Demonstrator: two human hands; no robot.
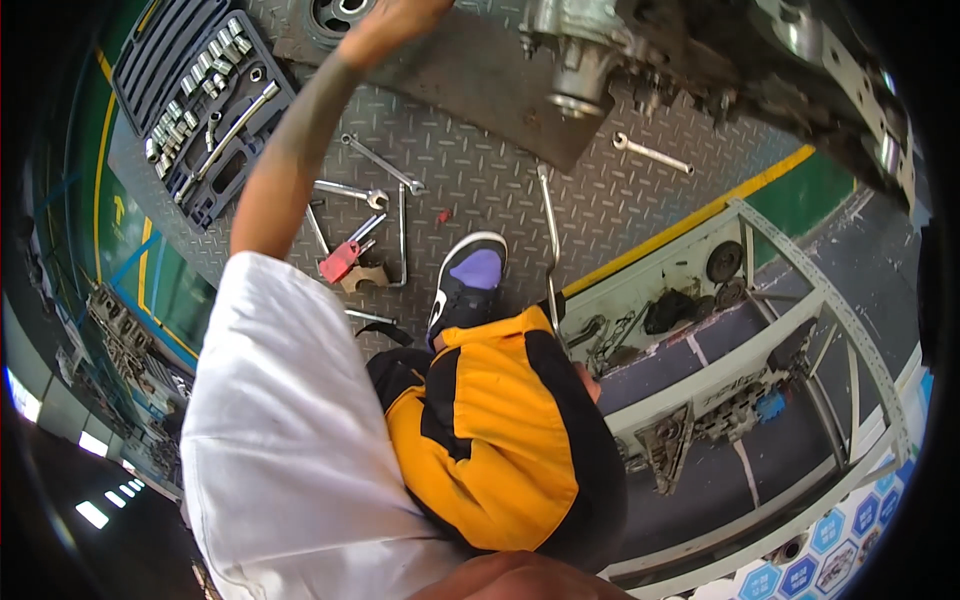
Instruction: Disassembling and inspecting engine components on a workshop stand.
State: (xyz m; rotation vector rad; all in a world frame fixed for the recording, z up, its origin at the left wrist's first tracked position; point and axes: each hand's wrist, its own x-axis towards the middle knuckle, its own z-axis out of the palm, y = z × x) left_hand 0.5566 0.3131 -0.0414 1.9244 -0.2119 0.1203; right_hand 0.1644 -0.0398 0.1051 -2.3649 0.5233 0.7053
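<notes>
My left arm reaches up the picture to my left hand (pixel 402 18), cut by the top edge, so its fingers are out of sight. It is beside a round black pulley (pixel 325 22) and over a dark flat plate (pixel 470 80). My right hand (pixel 588 382) shows only as a small patch of skin past my knee. It closes at the lower end of a long cranked speed wrench (pixel 549 225), whose far end points toward the plate. Greasy metal engine assembly (pixel 670 50) stands at upper right.
An open socket case (pixel 215 100) lies at left. Combination wrenches (pixel 385 165), a red-handled tool (pixel 341 262) and a hex key (pixel 403 235) lie on the tread-plate floor. Another wrench (pixel 652 153) is below the engine. A pale metal frame (pixel 830 300) with parts stands at right.
</notes>
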